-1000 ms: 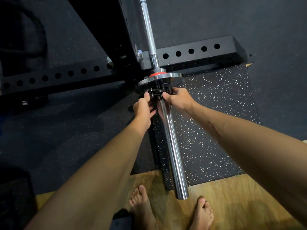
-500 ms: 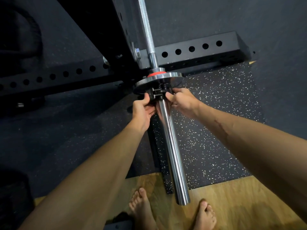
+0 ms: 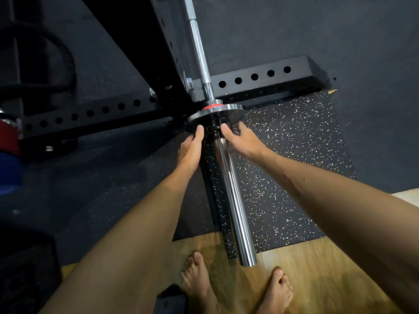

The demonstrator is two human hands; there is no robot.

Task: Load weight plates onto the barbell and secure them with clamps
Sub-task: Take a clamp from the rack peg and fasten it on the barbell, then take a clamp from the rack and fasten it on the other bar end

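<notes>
Barbell runs lengthwise away from the person: bare chrome sleeve end points down toward the bare feet, the knurled shaft runs up and away past the black rack upright. Long axis is tilted a little left at the far end. It sits above the speckled rubber mat, its free end over the wood floor.

One small steel weight plate is on the sleeve, pushed up against the red-ringed collar, lying square across the bar. Just on the near side of the plate sits the black clamp, around the sleeve and touching or almost touching the plate face.

Left hand: thumb up on the clamp's left side, fingers curled underneath out of sight, gripping it. Right hand: thumb on the clamp's right side, fingers wrapped past the plate edge, pinching the clamp. Can't tell if the clamp lever is closed.

Perforated rack base beam lies crosswise behind the bar. Red and blue plates at the left edge, partly cut off. No writing or brand readable anywhere; plate markings are too blurred.
</notes>
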